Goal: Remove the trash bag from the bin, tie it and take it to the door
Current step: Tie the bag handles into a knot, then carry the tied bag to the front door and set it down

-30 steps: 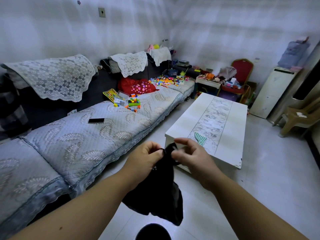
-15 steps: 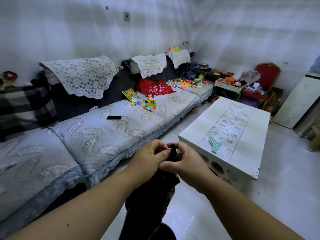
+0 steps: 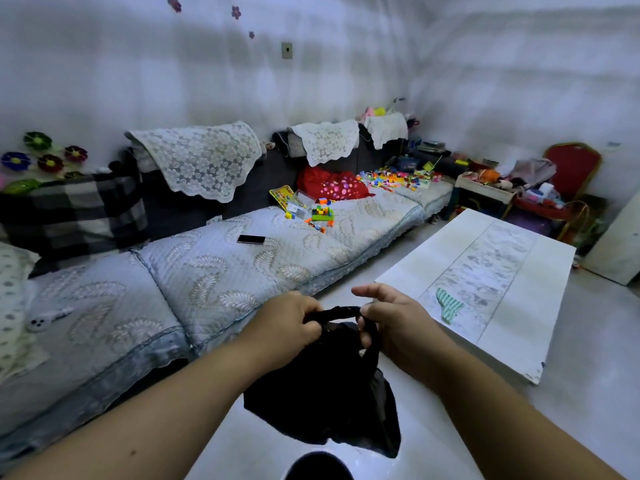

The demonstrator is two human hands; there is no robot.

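Observation:
A black trash bag (image 3: pixel 325 393) hangs in front of me above the pale floor. My left hand (image 3: pixel 287 322) is closed on one twisted end of the bag's top. My right hand (image 3: pixel 394 323) grips the other end, its index finger stretched out. A short black strand of the bag runs taut between the two hands. The dark round rim of the bin (image 3: pixel 318 467) shows at the bottom edge, directly below the bag. No door is in view.
A long grey sofa (image 3: pixel 214 271) runs along the left, with a phone (image 3: pixel 251 239) and toy blocks (image 3: pixel 322 214) on it. A white low table (image 3: pixel 485 289) stands to the right, a striped cloth (image 3: pixel 448 304) on it. A red chair (image 3: pixel 571 174) and clutter fill the far corner.
My hands have pulled apart, drawing the bag's top ends into a strand between them. The bag hangs fuller and lower. My view has turned left and tilted up.

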